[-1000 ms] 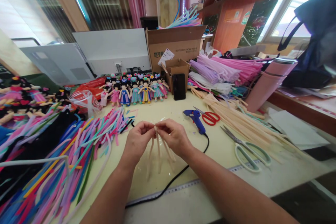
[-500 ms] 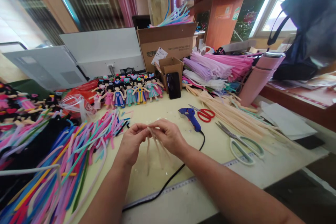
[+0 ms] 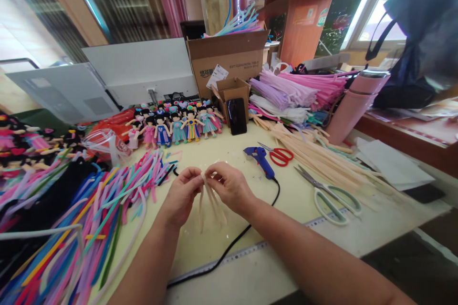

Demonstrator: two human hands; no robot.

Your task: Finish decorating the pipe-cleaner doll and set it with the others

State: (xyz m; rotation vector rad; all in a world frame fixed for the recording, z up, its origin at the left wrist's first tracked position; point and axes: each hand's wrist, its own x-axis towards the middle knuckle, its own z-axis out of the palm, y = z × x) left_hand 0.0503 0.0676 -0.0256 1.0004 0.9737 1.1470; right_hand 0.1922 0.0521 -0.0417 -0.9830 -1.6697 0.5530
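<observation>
Beige pipe cleaners (image 3: 213, 204) hang down between my two hands, gripped at their top ends and blurred lower down. My left hand (image 3: 183, 195) pinches them with thumb and forefinger. Close against it, my right hand (image 3: 229, 186) has its fingers closed on the same pipe cleaners. A blue glue gun (image 3: 260, 161) lies just beyond my right hand, its black cord (image 3: 236, 238) running under the right forearm. Red-handled scissors (image 3: 281, 156) rest beside the glue gun. Larger scissors with pale green handles (image 3: 331, 202) lie farther right.
Colourful pipe cleaners (image 3: 107, 209) cover the left side. Several small dolls (image 3: 177, 128) stand at the back beside a black phone (image 3: 236, 116) and a cardboard box (image 3: 229, 52). Beige pipe cleaners in a bundle (image 3: 315, 152) and a pink bottle (image 3: 358, 105) are right. A measuring tape (image 3: 246, 252) crosses the front.
The fingers of my right hand have shifted slightly around the tops of the pipe cleaners. The hanging ends have swung a little. Everything else stays put.
</observation>
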